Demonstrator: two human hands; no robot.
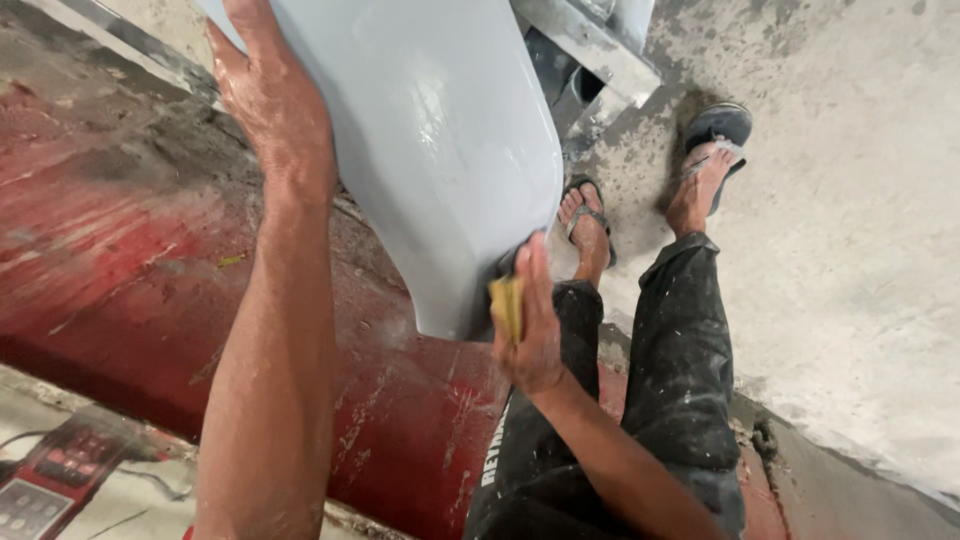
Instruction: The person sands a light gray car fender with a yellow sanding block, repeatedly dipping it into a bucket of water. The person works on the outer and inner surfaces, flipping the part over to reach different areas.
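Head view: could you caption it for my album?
Left hand steadies a pale grey panel; right hand presses yellow sandpaper against it.

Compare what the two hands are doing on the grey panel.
The left hand lies flat and empty on the pale grey panel, high on its side; the right hand sits low at the panel's bottom edge. The right hand pinches a folded yellow sheet; the left holds nothing. Both touch the panel.

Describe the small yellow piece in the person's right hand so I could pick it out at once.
Start at the big glossy pale grey panel hanging over the red ledge. Follow it down to its lower edge, where the right hand presses against it. The yellow folded sheet, probably sandpaper, is pinched in that hand against the panel, the only yellow thing among grey, red and black.
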